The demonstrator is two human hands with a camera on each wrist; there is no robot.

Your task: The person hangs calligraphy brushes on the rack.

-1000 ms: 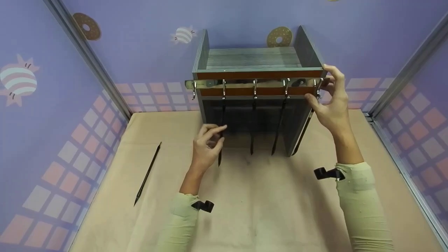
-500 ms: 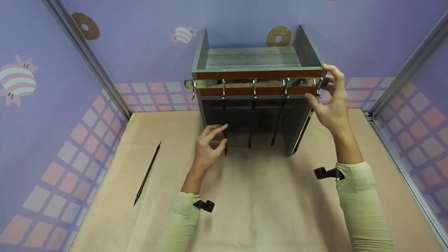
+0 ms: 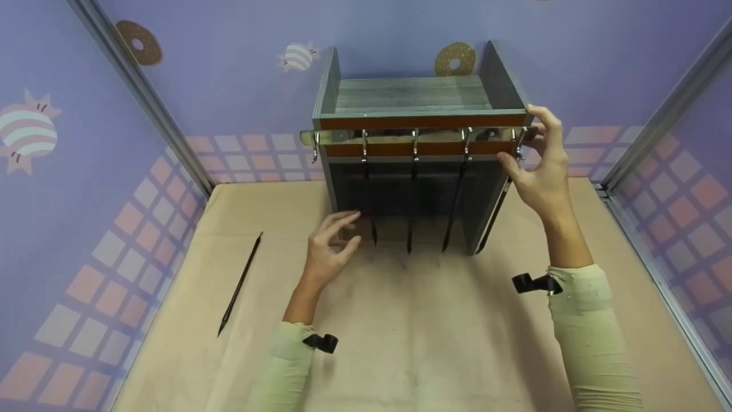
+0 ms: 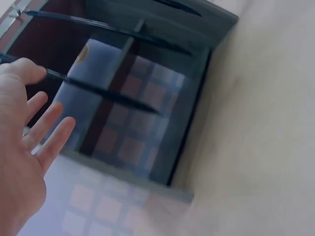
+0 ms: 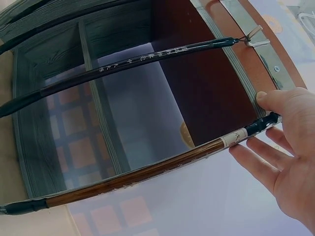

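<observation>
A grey wooden rack (image 3: 412, 97) stands at the back of the table with a chrome hook rail (image 3: 337, 136) across its front. Three dark brushes (image 3: 412, 217) hang from the hooks, and a brown brush (image 3: 494, 214) hangs at the right end. My left hand (image 3: 337, 237) hovers with relaxed fingers just left of the leftmost hanging brush (image 3: 370, 223), holding nothing. In the left wrist view the left hand (image 4: 34, 123) has spread fingers beside a dark brush (image 4: 108, 96). My right hand (image 3: 529, 151) is at the rail's right end. There the right hand (image 5: 280, 132) has its thumb on the rack edge and straight fingers beside the brown brush's (image 5: 147, 172) top.
One more dark brush (image 3: 240, 283) lies loose on the beige table (image 3: 429, 343) at the left. Purple patterned walls (image 3: 86, 171) with metal corner posts close in the back and both sides.
My left hand let go of the leftmost hanging brush and drew back to the left. That brush now hangs free. The right hand has stayed put.
</observation>
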